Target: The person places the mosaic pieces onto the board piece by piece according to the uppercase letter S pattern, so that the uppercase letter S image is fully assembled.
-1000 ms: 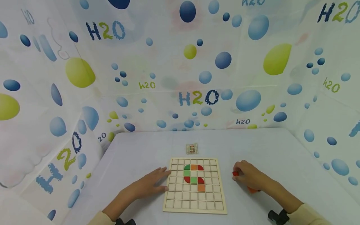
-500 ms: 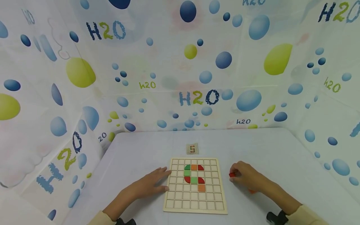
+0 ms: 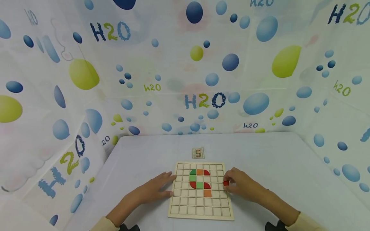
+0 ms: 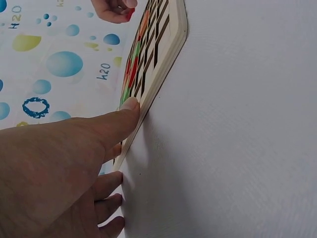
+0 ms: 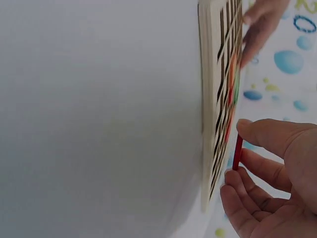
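A light wooden grid board [image 3: 216,211] lies flat in the head view. On it, coloured tiles form an S-like curve: a green rounded tile [image 3: 192,172], an orange square [image 3: 199,172], several red rounded tiles, green squares and a lower orange square [image 3: 207,193]. My left hand [image 3: 153,188] rests along the board's left edge, fingers extended and thumb tip touching the rim. Between thumb and fingertips my right hand [image 3: 242,184] pinches a red tile [image 3: 225,183], over the board's right edge. The right wrist view shows this red tile [image 5: 238,151] edge-on.
Beyond the board's far edge lies a small card [image 3: 198,153] with an S pattern on a grid. A white cloth [image 3: 144,150] covers the table. Behind it hangs a white sheet [image 3: 173,64] printed with blue and green drops.
My right hand has moved left with the red tile, from beside the board to its right edge. An orange piece seen under that hand earlier is out of sight. My left hand stays put.
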`<state>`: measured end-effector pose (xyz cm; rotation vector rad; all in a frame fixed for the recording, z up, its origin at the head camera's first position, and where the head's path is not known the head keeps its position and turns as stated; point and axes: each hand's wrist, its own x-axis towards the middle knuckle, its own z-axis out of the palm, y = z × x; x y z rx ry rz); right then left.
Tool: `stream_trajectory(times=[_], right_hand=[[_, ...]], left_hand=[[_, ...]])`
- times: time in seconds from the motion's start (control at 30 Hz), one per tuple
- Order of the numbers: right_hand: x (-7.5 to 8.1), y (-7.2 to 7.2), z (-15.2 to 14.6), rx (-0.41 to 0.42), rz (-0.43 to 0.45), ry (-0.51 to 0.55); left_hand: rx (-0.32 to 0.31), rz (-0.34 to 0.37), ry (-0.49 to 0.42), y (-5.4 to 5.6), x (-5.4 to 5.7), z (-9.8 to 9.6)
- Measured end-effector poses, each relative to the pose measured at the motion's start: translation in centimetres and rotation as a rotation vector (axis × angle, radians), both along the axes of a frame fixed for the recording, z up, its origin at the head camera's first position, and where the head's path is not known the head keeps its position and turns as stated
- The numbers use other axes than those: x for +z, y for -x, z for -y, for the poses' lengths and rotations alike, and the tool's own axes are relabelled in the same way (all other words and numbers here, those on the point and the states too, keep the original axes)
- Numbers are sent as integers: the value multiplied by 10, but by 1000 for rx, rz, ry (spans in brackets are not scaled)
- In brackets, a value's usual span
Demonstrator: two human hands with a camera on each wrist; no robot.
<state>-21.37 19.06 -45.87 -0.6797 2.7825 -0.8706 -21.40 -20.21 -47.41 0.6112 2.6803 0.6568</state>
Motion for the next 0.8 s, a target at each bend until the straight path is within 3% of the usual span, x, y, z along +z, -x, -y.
stream_trajectory(times=[0.3, 0.5, 0.8], right_hand=[[-4, -19, 44, 149, 1, -27], [-7, -27, 57, 222, -21, -24], [-4, -32, 63, 249, -75, -80]], left_hand=[[13, 6, 26, 0, 1, -2], [9, 8, 23, 0, 0, -2], [6, 7, 20, 1, 0, -1]])
